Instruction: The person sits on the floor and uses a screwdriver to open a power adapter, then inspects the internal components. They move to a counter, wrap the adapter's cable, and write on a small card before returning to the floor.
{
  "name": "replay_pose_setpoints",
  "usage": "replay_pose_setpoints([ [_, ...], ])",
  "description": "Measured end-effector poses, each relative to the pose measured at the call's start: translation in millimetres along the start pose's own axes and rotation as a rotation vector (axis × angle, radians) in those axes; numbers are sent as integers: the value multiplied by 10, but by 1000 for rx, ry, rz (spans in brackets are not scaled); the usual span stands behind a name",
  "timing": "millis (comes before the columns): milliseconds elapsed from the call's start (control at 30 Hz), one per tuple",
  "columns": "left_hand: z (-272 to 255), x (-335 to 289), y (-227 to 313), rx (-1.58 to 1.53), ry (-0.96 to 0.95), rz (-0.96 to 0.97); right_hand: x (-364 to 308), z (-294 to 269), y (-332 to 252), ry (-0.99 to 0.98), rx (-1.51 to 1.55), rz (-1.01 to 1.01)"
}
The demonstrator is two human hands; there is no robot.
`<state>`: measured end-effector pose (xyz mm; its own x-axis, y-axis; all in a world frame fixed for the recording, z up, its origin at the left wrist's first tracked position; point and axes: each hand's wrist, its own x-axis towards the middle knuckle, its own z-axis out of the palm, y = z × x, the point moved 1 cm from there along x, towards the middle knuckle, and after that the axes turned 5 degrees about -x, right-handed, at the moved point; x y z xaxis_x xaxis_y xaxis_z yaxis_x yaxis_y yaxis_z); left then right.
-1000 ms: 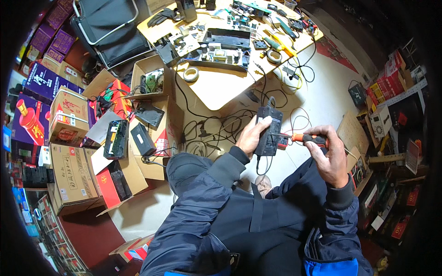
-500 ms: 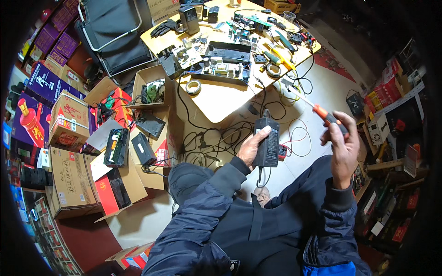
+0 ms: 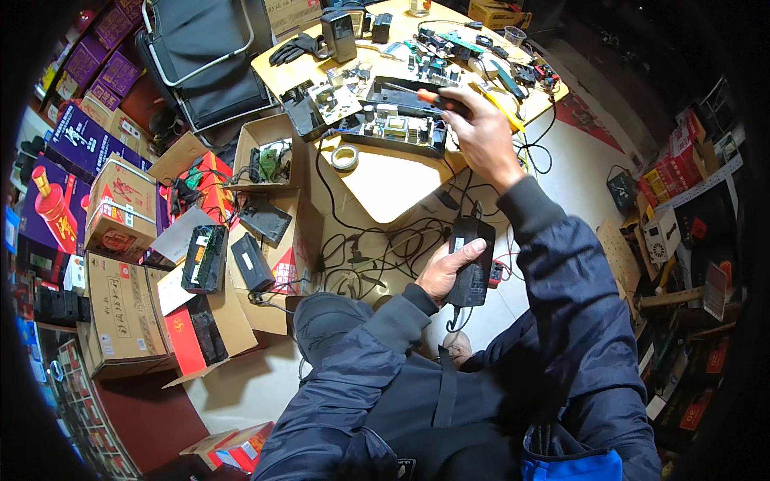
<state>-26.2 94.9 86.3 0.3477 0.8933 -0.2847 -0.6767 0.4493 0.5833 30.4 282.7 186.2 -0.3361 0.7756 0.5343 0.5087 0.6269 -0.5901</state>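
My left hand [image 3: 443, 271] grips a black power adapter [image 3: 475, 279] above my lap, thumb lying across its labelled face. Cords run from both ends of the adapter. Out over the table, my right hand [image 3: 486, 136] is closed round a screwdriver [image 3: 430, 97] with an orange and black handle. Its thin shaft points left, above an opened black case [image 3: 391, 94]. I cannot tell whether the tip touches anything. Just below sits a black tray holding a circuit board [image 3: 395, 128], partly shaded by the right hand.
The pale table [image 3: 387, 195] carries a tape roll [image 3: 345, 158], a black glove [image 3: 293, 50], loose boards and tools. Tangled black cables [image 3: 377, 255] lie on the floor beneath. Opened cartons [image 3: 261, 152] with adapter housings stand left; a cluttered shelf [image 3: 682, 301] stands right.
My right hand has swung the screwdriver up and left, from beside my right knee to over the table. The left hand and adapter have shifted slightly down.
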Motion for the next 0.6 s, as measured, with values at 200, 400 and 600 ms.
replay_pose_setpoints([
  [200,-112,39,-5,72,-1,70,370,344,186,-81,-37,-102],
  [400,-219,68,-33,19,49,113,-23,-165,242,39,118,-16],
  [600,-268,116,-170,-288,-80,74,-1468,-956,303,-15,312,470],
])
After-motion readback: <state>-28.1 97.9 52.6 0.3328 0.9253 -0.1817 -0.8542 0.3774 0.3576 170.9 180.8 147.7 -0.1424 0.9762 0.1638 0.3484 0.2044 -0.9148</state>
